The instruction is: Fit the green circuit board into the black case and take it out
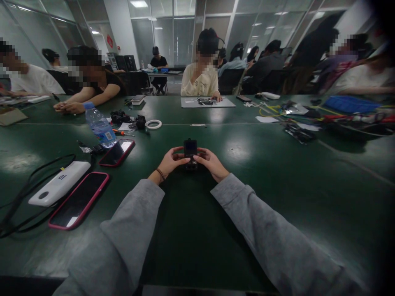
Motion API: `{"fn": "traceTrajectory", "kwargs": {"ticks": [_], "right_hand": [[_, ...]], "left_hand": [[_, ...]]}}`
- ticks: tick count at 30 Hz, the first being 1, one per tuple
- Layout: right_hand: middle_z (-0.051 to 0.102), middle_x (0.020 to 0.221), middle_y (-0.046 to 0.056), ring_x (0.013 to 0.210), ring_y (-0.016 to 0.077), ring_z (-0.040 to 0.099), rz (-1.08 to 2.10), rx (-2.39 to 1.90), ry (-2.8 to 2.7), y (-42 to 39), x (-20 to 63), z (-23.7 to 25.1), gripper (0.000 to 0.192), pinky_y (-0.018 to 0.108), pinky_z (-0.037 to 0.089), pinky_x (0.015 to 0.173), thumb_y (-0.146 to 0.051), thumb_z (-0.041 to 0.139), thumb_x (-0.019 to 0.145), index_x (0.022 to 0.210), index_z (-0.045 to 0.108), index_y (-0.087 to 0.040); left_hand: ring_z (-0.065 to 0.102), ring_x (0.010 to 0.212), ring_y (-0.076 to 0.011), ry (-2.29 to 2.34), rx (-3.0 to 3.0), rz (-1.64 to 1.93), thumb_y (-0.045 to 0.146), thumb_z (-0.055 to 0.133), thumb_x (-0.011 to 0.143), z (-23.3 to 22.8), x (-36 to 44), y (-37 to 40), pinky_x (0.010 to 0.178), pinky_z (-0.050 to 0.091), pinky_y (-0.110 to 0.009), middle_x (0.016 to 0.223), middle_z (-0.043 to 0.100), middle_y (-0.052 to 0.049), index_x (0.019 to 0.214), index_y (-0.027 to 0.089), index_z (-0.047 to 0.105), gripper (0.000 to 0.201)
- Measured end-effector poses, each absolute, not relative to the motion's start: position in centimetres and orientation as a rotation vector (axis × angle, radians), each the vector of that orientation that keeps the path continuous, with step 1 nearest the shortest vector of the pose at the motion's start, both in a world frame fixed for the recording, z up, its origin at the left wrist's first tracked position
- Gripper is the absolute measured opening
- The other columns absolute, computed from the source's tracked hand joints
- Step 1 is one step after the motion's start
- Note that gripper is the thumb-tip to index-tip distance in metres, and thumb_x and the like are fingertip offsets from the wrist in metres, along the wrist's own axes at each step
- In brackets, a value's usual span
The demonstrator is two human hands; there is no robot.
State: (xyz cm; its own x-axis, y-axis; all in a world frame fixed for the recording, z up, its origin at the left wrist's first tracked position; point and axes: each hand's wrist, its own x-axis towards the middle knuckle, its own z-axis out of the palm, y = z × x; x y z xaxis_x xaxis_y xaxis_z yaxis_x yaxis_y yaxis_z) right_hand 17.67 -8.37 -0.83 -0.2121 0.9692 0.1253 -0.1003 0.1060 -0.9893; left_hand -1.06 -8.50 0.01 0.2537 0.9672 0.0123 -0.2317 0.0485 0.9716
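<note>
Grey sleeves; left hand (169, 161) and right hand (210, 161) grip small black device (190, 149) upright mid-worktop (277, 185), screen facing camera.

Light: ceiling panels (138, 3), overhead, dim overall.
Glare: pale patches on green table (234, 150).
Edges: bent, dark corners, right side blurred.

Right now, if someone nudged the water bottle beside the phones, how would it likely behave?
The water bottle stands upright, tall and narrow, so a push near its blue cap would probably tip it. Being round, it would likely roll once down. Its thin clear plastic probably flexes if squeezed. It stands beside a red-cased phone.
</note>
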Motion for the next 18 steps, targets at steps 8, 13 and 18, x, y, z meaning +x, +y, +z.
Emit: {"fn": "traceTrajectory", "kwargs": {"ticks": [8, 13, 18], "right_hand": [[0.062, 0.1, 0.007, 0.099, 0.0221, 0.059, 1.323, -0.939, -1.325, -8.45, 17.66, -0.86, 0.059, 0.042, 0.046, 0.092, -0.037, 0.078, 0.064, 0.113, 0.049, -0.018], [0.063, 0.096, 0.007, 0.096, 0.0216, 0.06, 1.311, -0.933, -1.325, -8.65, 17.53, -0.75, 0.058, 0.042, 0.046, 0.093, -0.038, 0.078, 0.063, 0.11, 0.05, -0.018], [0.062, 0.096, 0.007, 0.096, 0.0221, 0.059, 1.265, -0.941, -1.319, -8.65, 17.33, -1.09, 0.059, 0.042, 0.046, 0.091, -0.041, 0.076, 0.063, 0.111, 0.049, -0.019]], "left_hand": [[0.063, 0.095, -0.0204, 0.862, 1.169, 1.103, 0.023, 0.079, 0.061, -0.12, -1.07, -8.26, 0.093, 0.045, -0.044, 0.102, 0.066, -0.012, 0.122, 0.013, 0.045, 0.071], [0.063, 0.094, -0.0204, 0.858, 1.191, 1.095, 0.024, 0.079, 0.06, -0.21, -1.04, -8.32, 0.093, 0.044, -0.043, 0.102, 0.066, -0.012, 0.121, 0.013, 0.046, 0.07], [0.062, 0.095, -0.0196, 0.872, 1.194, 1.126, 0.025, 0.079, 0.061, -0.3, -0.82, -8.4, 0.093, 0.044, -0.043, 0.104, 0.065, -0.012, 0.121, 0.013, 0.045, 0.07]]}}
